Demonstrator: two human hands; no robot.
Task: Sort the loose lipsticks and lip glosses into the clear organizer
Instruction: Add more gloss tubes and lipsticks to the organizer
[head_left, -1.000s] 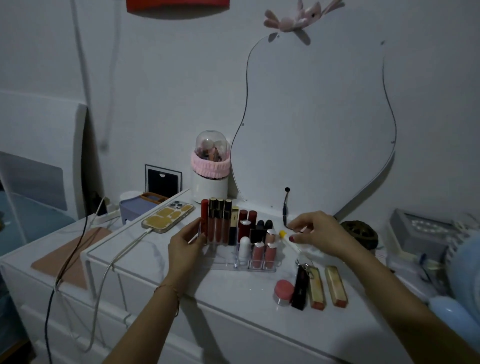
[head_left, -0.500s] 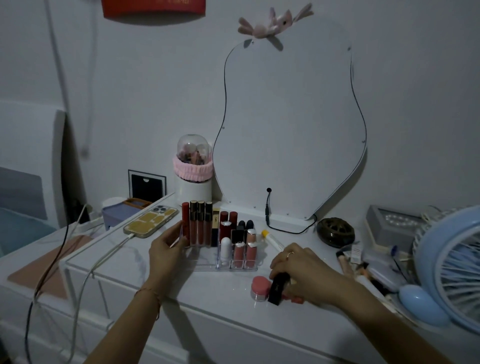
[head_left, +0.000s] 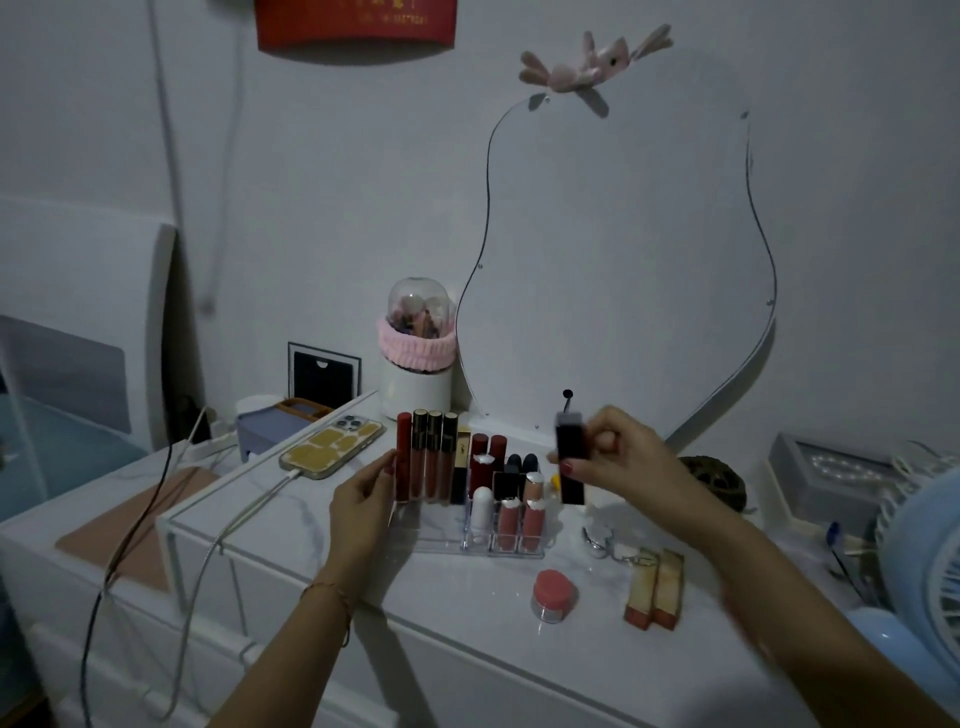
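Black lipstick (head_left: 570, 460) in right hand (head_left: 623, 457)

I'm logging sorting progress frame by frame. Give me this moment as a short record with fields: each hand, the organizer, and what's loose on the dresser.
right hand: holds a black lipstick upright, above the dresser, right of the organizer
left hand: steadies the clear organizer at its left end
organizer: back rows mostly filled, front left bare
loose: two gold lipsticks, side by side; pink-lidded jar

clear glossy plastic organizer (head_left: 441, 540), glossy black lipstick (head_left: 571, 483), smooth white dresser top (head_left: 467, 597)
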